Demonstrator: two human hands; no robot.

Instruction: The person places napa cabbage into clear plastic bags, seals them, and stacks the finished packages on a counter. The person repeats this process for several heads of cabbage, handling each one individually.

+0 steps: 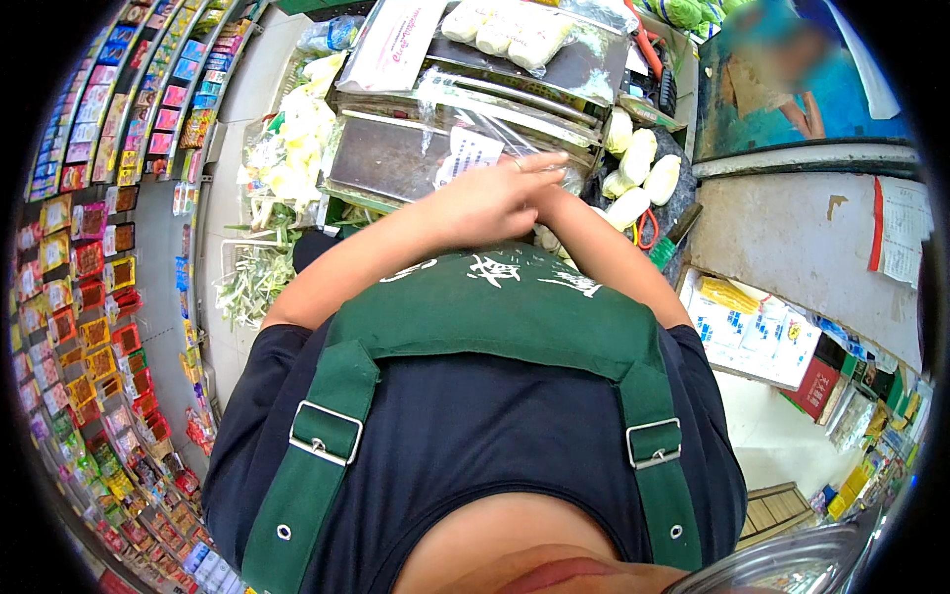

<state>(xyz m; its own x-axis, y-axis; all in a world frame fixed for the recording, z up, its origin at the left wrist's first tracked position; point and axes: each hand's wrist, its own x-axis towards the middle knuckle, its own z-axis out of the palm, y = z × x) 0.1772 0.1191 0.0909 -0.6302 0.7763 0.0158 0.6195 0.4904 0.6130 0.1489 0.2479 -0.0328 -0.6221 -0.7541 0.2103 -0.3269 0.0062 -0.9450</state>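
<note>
My left hand point(495, 203) lies across my right wrist, its fingers stretched out to the right, with a ring on one. My right forearm point(594, 238) comes in from the right, and the right hand is mostly hidden beneath the left, so its fingers do not show. Just beyond both hands is a sheet of clear plastic film point(490, 124) with a white printed label point(467, 153). Whether a hand holds it I cannot tell. The film lies over a dark flat-topped metal stand point(381, 158). Trimmed pale cabbages point(638, 158) rest on black plastic to the right of the hands.
Wrapped pale vegetables point(510, 30) and a white printed sheet point(396, 45) lie on the stand's far part. Red-handled scissors point(648, 230) and a green-handled tool point(663, 252) are at the right. Leafy scraps point(262, 282) sit at left, beside snack shelves point(94, 297). A grey counter point(792, 228) stands right.
</note>
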